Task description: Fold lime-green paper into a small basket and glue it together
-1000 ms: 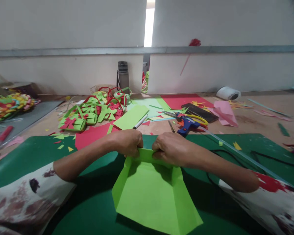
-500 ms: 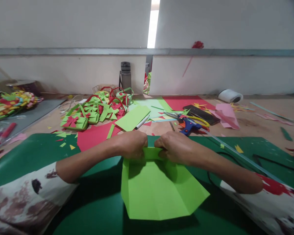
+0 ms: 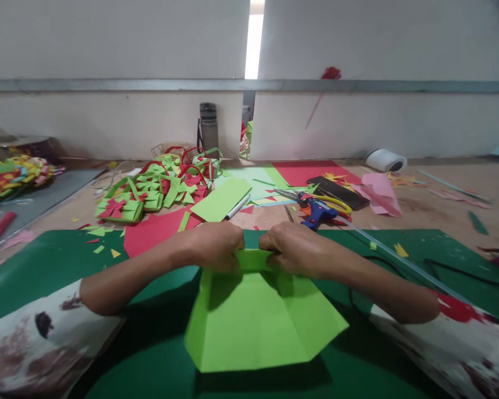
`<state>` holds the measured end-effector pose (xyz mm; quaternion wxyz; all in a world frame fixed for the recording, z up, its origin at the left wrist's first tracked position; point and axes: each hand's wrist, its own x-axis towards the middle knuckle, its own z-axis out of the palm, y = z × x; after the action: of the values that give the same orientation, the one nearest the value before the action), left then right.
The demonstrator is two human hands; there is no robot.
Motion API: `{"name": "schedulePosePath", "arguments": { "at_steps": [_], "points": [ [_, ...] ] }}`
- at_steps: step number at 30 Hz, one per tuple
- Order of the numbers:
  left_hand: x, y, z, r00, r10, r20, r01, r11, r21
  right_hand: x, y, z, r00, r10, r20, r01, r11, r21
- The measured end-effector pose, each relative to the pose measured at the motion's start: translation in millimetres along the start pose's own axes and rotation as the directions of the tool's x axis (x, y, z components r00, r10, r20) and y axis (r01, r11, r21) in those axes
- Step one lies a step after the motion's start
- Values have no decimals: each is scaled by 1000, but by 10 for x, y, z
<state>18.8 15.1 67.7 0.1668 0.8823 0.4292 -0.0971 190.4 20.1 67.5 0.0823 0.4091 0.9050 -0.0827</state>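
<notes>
A light green paper sheet (image 3: 258, 321) with fold creases lies in front of me on a dark green mat (image 3: 45, 266). Its far edge is lifted and folded over. My left hand (image 3: 216, 246) is closed on the left part of that far edge. My right hand (image 3: 293, 249) is closed on the right part, a short gap from the left. The fingertips of both hands are hidden behind the fold.
Beyond the mat lie a blue glue gun (image 3: 318, 213), yellow-handled scissors (image 3: 324, 199), a pen (image 3: 238, 207), a dark phone (image 3: 339, 191), and red, green and pink paper sheets. A pile of green and red paper baskets (image 3: 158, 185) sits at left. A grey bottle (image 3: 208, 127) and tape roll (image 3: 385, 160) stand by the wall.
The green sheet has turned and flattened on the mat, its near edge swinging from the lower right toward the middle. Both hands stay gripping its far edge and have drawn slightly together.
</notes>
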Motion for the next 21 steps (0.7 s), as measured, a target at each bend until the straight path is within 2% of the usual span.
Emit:
{"name": "schedulePosePath", "arguments": {
  "at_steps": [3,4,6,8,10,13,15,16,18,19,21],
  "points": [
    [-31,166,78,989,-38,-146,59,988,140,-50,-142,47,986,99,-133,-119,982,-150],
    [-32,206,105,976,-34,-217,78,977,196,-69,-179,66,978,95,-184,-126,978,-166],
    [-23,238,141,962,-51,-268,123,958,260,-109,-216,90,948,70,-311,-118,983,-138],
    [-12,203,137,936,-44,-350,153,945,290,-155,-189,76,900,70,-430,-70,997,15],
    [-3,121,96,893,35,-449,113,948,299,-194,-103,28,864,104,-492,47,957,286],
    [18,-24,32,785,241,-570,-62,947,316,-199,77,-39,844,191,-501,207,746,633],
    [45,-108,26,689,335,-643,-163,936,313,-152,179,-30,857,219,-467,235,641,731],
    [61,-142,36,628,368,-686,-198,928,316,-117,214,-5,869,231,-438,226,602,766],
    [90,-189,66,524,393,-756,-216,920,328,-44,248,69,879,211,-428,248,564,788],
    [99,-201,82,490,404,-772,-220,915,338,-13,248,110,884,188,-428,266,550,792],
    [104,-207,101,453,420,-786,-222,908,356,24,222,181,902,157,-402,265,533,803]
  ]
}}
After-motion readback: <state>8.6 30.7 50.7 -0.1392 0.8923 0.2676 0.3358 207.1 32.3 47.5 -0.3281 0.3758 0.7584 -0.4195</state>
